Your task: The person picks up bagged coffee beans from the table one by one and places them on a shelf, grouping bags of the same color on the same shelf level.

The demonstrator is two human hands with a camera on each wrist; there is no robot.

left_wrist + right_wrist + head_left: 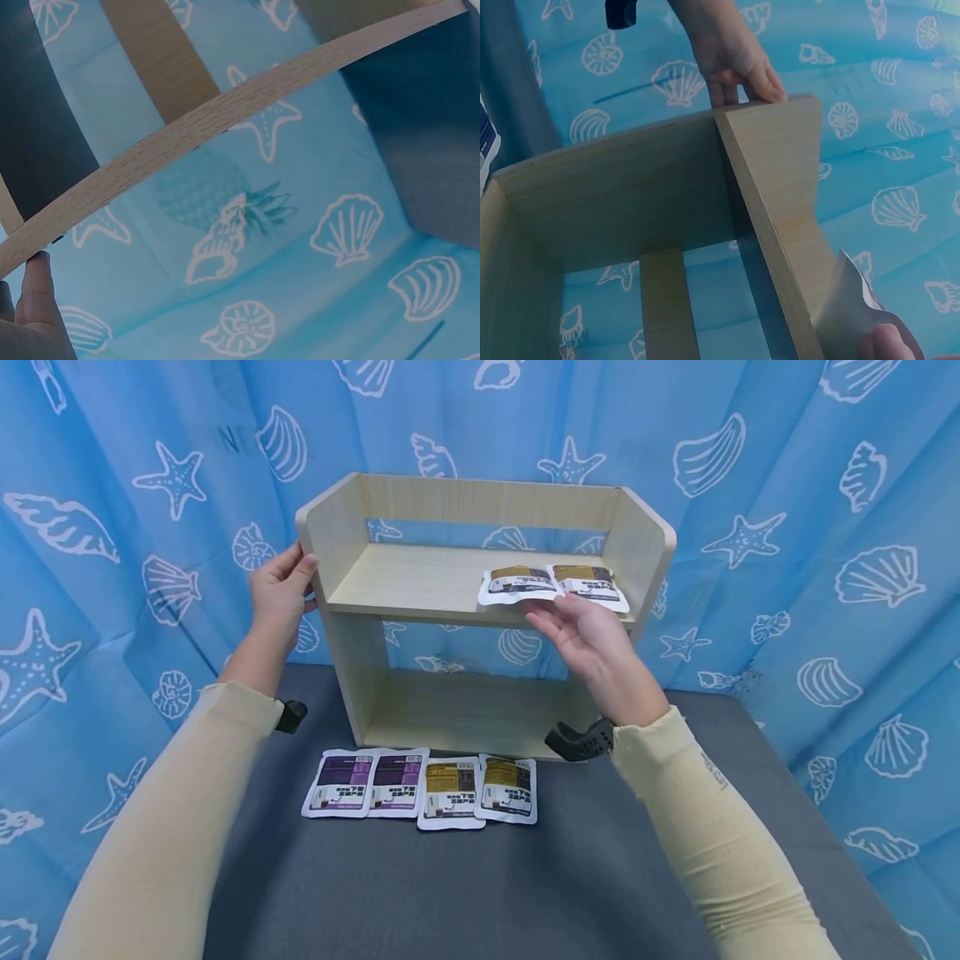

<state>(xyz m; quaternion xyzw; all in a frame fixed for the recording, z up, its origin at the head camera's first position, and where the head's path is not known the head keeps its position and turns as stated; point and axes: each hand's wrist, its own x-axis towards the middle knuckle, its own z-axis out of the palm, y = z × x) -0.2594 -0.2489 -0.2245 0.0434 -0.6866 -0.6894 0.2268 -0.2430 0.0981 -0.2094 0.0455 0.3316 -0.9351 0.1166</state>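
A light wooden two-tier shelf (420, 581) stands on a grey table (450, 893). My left hand (283, 583) grips the top front corner of its left side panel; the right wrist view shows this left hand (735, 60) curled over the panel's edge (769, 142). My right hand (573, 622) reaches to the upper board and pinches the front edge of a yellow-brown packet (517, 583) lying there. That packet's silver underside (847, 315) shows beside one fingertip (885, 346). A second yellow-brown packet (590, 583) lies just right of it.
Several packets lie in a row on the table before the shelf: two purple (337, 782) (397, 781) and two yellow (450, 792) (508, 787). The lower shelf board (465, 714) is bare. A blue seashell curtain (825, 568) hangs behind and around.
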